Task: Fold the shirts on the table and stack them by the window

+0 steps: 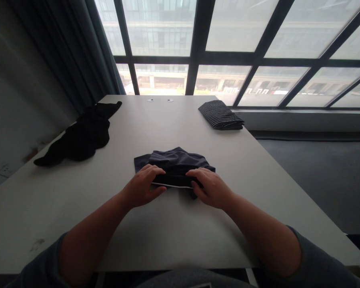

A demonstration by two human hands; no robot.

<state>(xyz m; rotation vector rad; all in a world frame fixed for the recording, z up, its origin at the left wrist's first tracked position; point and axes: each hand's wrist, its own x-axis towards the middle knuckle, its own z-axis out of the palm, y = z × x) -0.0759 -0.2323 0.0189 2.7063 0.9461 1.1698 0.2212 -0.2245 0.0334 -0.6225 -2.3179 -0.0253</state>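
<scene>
A dark grey garment [180,159] lies bunched on the table in front of me, with a black band and a thin white edge facing me. On the left end of the band rests my left hand [144,185], its fingers laid over the cloth and its thumb spread away below the white edge. My right hand [211,187] touches the right end in the same way, fingers on the band and thumb apart near the edge. Neither hand is closed round the cloth. What kind of garment it is, I cannot tell.
The white table [156,124] reaches back to large windows. A black garment [81,134] lies loosely spread along its left edge. Toward the back right sits a folded black cloth with white stripes [221,115]. A dark curtain [69,44] hangs at the left.
</scene>
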